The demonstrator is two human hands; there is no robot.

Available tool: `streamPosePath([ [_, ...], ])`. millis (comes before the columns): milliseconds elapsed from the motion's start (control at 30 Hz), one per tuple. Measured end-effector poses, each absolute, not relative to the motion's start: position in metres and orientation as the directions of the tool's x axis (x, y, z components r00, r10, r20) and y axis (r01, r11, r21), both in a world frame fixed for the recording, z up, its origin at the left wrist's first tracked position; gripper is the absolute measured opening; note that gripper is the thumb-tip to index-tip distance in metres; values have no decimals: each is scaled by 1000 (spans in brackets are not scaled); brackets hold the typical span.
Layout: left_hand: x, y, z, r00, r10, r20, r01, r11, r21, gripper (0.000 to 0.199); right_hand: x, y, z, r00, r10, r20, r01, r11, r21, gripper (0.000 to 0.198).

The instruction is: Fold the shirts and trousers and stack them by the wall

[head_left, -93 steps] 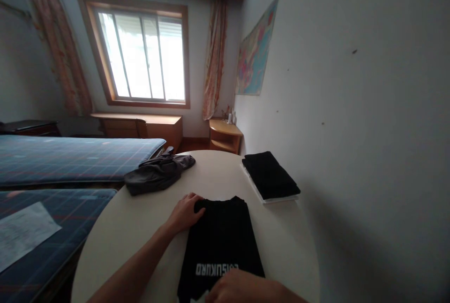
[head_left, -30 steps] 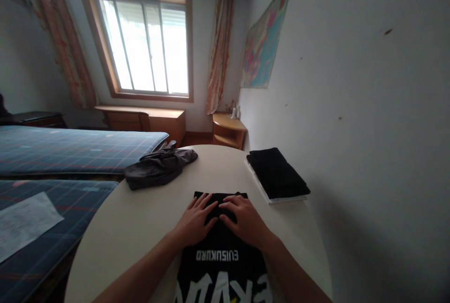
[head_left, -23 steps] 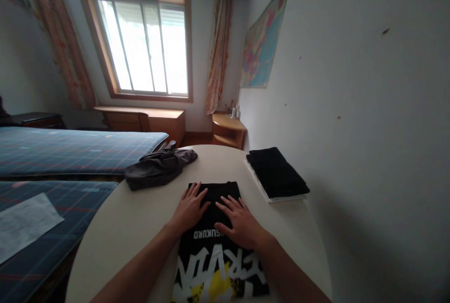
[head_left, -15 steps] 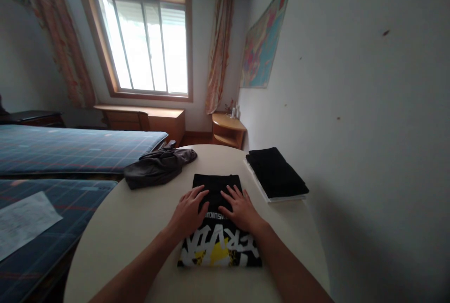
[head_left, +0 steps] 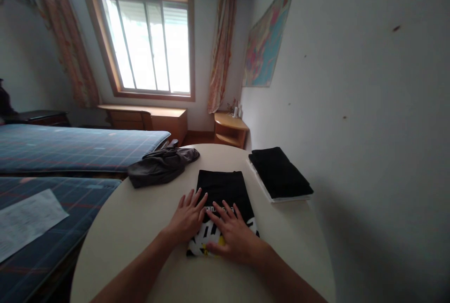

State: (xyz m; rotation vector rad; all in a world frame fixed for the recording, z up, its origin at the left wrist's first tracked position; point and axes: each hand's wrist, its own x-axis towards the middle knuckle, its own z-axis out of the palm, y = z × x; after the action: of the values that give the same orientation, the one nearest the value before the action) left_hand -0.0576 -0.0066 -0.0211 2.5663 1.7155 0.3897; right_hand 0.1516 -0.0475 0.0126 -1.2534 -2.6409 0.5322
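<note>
paper (head_left: 28,223): white sheet, writing too small to read, lying on the near mattress (head_left: 87,190)
far mattress (head_left: 70,148): blue plaid like the near one, sits just behind it
left curtain (head_left: 66,45): pinkish, patterned, hangs beside a really bright window (head_left: 151,45)
grey cloth (head_left: 160,167): dark crumpled heap at the far left edge of the round table (head_left: 119,237)
left hand (head_left: 188,214): palm down, fingers fanned out wide, resting on the left side of the black garment (head_left: 223,185)
black garment: folded into a pretty tidy rectangle, flat mid-table, white and yellow print (head_left: 213,232) at the near end, partly covered
right hand (head_left: 234,233): also palm down and spread wide, lying across the print just beside the left one, thumb by the yellow bit
corner shelf (head_left: 230,122): small wooden one behind the table, stuff on top i can't make out
map (head_left: 267,40): colourful, up on the wall (head_left: 369,129), too blurry to read
dark stack (head_left: 279,174): folded black cloth over a white layer (head_left: 288,199), at the table's right side, near the wall
</note>
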Motion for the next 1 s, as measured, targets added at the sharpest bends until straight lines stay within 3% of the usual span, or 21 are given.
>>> streamPosePath([
  [133, -58, -4, -18, 333, 900, 281, 896, -395, 204, 52, 162, -38, 23, -672, 740, -12, 676, 607, -418, 84],
  [233, -59, -1, -18, 401, 883, 245, 851, -458, 257, 53, 177, -27, 26, -609, 793, 28, 705, 557, -439, 73],
  [367, -61, 0, -18, 426, 887, 181, 846, -461, 267, 52, 193, -16, 23, -523, 852, 22, 768, 483, -421, 75],
  [600, -61, -5, 1, 418, 868, 269, 830, -485, 276, 37, 197, -20, 35, -552, 834, -1, 748, 495, -443, 68],
  [700, -59, -9, 14, 411, 864, 292, 830, -487, 272, 27, 198, -27, 47, -600, 800, -6, 705, 526, -476, 55],
  [833, -53, -8, 19, 315, 882, 350, 853, -425, 302, 32, 200, -31, 52, -674, 738, 24, 614, 579, -536, 30],
  [1000, -54, 8, -3, 307, 859, 410, 851, -440, 285, 38, 200, -8, 26, -552, 819, 157, 673, 549, -495, 40],
])
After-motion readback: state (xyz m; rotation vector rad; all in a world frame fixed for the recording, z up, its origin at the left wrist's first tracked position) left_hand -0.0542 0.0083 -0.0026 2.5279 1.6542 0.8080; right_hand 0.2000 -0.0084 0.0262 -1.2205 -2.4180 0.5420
